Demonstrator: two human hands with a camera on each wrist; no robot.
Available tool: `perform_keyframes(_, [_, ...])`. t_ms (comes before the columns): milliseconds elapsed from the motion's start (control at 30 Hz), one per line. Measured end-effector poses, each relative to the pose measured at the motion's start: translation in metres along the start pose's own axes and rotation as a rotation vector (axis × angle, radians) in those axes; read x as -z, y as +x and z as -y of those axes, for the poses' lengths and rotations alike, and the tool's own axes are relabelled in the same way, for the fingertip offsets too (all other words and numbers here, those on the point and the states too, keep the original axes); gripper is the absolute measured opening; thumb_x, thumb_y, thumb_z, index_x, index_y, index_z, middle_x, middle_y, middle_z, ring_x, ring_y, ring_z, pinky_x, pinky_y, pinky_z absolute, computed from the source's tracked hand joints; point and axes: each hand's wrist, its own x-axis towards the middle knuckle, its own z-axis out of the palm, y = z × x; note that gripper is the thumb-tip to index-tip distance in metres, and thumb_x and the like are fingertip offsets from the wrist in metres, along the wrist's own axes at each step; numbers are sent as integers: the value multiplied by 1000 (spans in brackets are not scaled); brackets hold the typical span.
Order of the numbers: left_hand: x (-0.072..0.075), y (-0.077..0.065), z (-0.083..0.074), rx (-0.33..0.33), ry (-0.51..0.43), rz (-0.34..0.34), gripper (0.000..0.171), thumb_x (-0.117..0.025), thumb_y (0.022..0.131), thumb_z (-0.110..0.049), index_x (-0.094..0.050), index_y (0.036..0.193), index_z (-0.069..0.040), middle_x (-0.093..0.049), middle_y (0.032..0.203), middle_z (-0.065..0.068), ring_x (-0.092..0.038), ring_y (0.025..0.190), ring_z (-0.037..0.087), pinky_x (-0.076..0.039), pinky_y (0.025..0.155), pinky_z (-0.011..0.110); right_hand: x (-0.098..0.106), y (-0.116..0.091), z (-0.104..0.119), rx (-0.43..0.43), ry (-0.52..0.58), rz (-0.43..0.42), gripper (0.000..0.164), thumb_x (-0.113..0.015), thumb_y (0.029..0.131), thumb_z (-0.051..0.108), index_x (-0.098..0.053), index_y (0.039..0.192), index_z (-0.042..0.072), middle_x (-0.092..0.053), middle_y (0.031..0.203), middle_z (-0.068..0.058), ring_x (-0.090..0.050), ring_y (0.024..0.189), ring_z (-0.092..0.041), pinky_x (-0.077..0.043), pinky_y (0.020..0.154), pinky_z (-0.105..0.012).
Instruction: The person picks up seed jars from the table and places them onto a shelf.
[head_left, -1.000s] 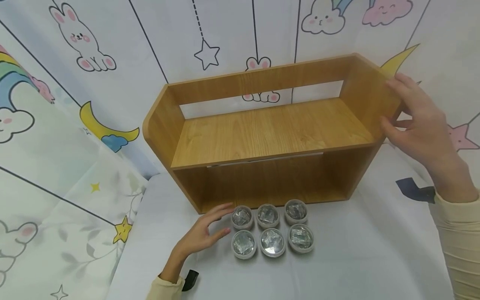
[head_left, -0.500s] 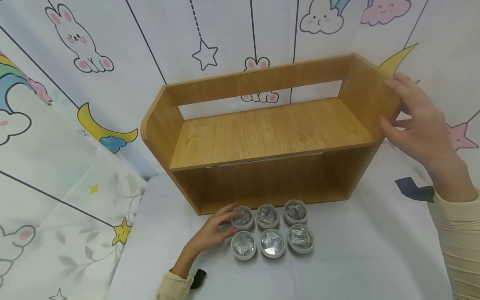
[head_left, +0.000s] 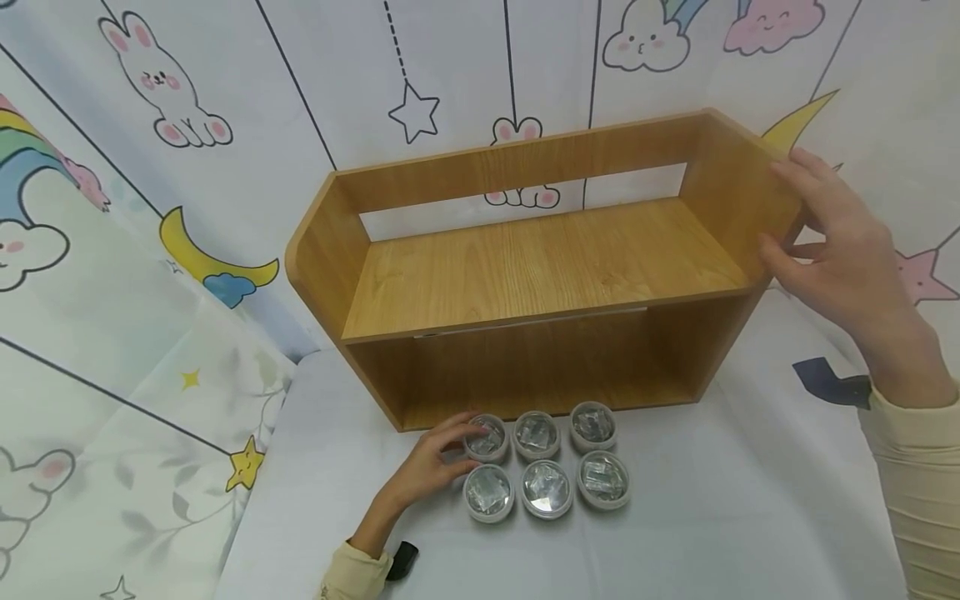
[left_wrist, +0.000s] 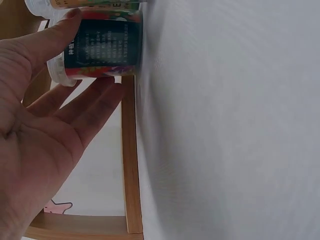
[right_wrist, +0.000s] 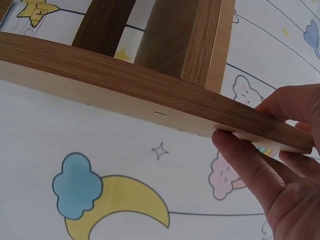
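Several small round cups with clear lids stand in two rows of three before a wooden two-tier shelf (head_left: 540, 258). At the back-left lidded cup (head_left: 493, 443), my left hand (head_left: 429, 465) holds it between thumb and fingers. The left wrist view shows that cup's dark teal printed label (left_wrist: 104, 42), with the left thumb on one side and fingers on the other; its base is on the white cloth. My right hand (head_left: 840, 242) grips the shelf's right side panel. The right wrist view has the right hand (right_wrist: 282, 175) around the panel's edge.
Close in front of the held cup is the front-left cup (head_left: 488, 494); the back-middle cup (head_left: 536, 435) stands to its right. White cloth (head_left: 697, 500) covers the table. A printed curtain (head_left: 450, 50) hangs behind the shelf.
My left hand has moved right, from beside the cups onto the back-left cup, with its fingers now at the lid's side. The right hand stays on the shelf panel.
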Motion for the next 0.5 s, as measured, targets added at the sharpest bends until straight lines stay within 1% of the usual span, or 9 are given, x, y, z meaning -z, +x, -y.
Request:
perform_keyframes(100, [1, -2, 5, 2, 8, -4, 47, -79, 83, -7, -63, 127, -7, -47, 146, 16, -45, 133, 32, -53, 91, 41, 0, 0, 0, 2, 0, 0, 85, -70, 81, -12, -39, 152, 22, -31, 158, 8, -46, 132, -20, -32, 75, 2])
perform_keyframes(167, [3, -3, 6, 7, 4, -10, 46, -79, 84, -12, -64, 127, -10, -47, 146, 11, -46, 133, 30, -53, 92, 38, 1, 0, 0, 3, -4, 1, 86, -70, 81, -10, -38, 153, 25, -31, 158, 10, -47, 132, -19, -32, 75, 2])
perform_keyframes(267, [7, -5, 3, 25, 9, -30, 47, -81, 82, -15, -65, 127, -15, -48, 146, 5, -48, 132, 27, -53, 92, 36, 1, 1, 0, 9, -7, 1, 86, -70, 82, -10, -37, 153, 26, -31, 158, 9, -45, 133, -16, -32, 75, 2])
perform_keyframes(367, [10, -7, -4, 51, 22, -54, 48, -82, 80, -13, -66, 125, -15, -49, 146, 4, -49, 131, 25, -53, 92, 36, 1, 1, 1, 16, -7, 2, 86, -70, 81, -10, -38, 153, 25, -31, 158, 8, -44, 134, -17, -32, 75, 2])
perform_keyframes(500, [17, -8, -26, 61, 21, -81, 47, -82, 79, -3, -66, 123, -8, -49, 144, 12, -50, 129, 30, -53, 92, 39, 1, 1, 3, 13, 2, -1, 85, -70, 80, -13, -39, 153, 20, -32, 158, 7, -45, 133, -19, -31, 74, 3])
